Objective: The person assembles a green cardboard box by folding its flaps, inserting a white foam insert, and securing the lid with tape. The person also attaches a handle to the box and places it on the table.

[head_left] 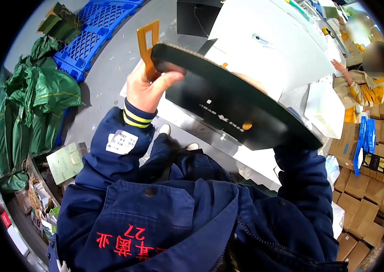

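In front of me I hold a dark green flat carton panel (246,106) with a curved upper edge, tilted over the work table. White printed marks and a small gold spot show on its face. A yellow slotted handle tab (148,58) sticks up at its left end. My left hand (145,89) is closed on that end, thumb on the front face beside the tab, its other fingers mostly hidden. My right arm reaches behind the panel's right side. Only a strip of my right hand (253,82) shows above the upper edge; its grip is hidden.
Beneath the panel stretches a white work table (269,41). Blue plastic pallets (94,34) and green sacks (33,104) stand to the left, near a bin of scraps (42,204). Cardboard boxes (364,190) are stacked at right. Co-workers in yellow (373,93) are at the far right.
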The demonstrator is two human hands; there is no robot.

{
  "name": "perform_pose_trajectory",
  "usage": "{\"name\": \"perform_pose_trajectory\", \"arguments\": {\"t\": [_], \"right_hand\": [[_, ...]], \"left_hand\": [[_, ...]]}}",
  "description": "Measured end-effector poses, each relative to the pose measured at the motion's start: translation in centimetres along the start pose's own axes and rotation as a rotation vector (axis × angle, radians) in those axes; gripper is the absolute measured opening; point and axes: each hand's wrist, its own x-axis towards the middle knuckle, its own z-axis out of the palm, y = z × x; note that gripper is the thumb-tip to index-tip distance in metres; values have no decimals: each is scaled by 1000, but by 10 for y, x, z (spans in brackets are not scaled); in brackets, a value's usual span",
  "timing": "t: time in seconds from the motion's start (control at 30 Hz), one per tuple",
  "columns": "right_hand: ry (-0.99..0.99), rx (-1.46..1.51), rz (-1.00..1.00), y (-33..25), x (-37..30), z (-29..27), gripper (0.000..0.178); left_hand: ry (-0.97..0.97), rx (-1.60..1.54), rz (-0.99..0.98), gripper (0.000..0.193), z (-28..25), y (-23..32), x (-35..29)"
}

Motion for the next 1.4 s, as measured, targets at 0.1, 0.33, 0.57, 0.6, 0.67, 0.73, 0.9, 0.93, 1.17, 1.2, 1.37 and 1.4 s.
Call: {"name": "perform_pose_trajectory", "arguments": {"t": [0.1, 0.33, 0.57, 0.6, 0.67, 0.73, 0.9, 0.93, 1.17, 1.2, 1.37, 1.4], "right_hand": [[38, -119, -15, -14, -16, -5, 34], [321, 293, 87, 30, -3, -9, 35], [531, 353, 234, 72, -33, -31, 30], [530, 331, 267, 64, -39, -31, 31], [522, 308, 308, 40, -41, -30, 32], [489, 313, 327, 29, -37, -25, 33], [443, 297, 386, 24, -34, -23, 32], [444, 286, 386, 23, -34, -23, 32], [492, 361, 346, 28, -33, -10, 29], [505, 418, 331, 28, -32, -10, 29], [499, 466, 279, 49, -32, -10, 30], [490, 438, 293, 45, -32, -9, 29]], "left_hand": [[-11, -86, 13, 25, 7, 2, 9], [-101, -18, 39, 24, -1, -4, 13], [87, 218, -61, 35, 11, 1, 9], [264, 310, 150, 32, 18, 8, 4], [411, 292, 287, 23, 15, 12, -16], [129, 391, 629, 17, 30, 15, -38], [-394, 348, 277, 25, 116, -10, -82], [-368, 359, 294, 22, 125, -9, -81], [-288, 267, 303, 11, 146, -8, -88], [-292, 236, 203, 11, 148, -8, -89], [-313, 340, 237, 13, 149, -3, -83], [-313, 433, 369, 13, 145, 2, -79]]}}
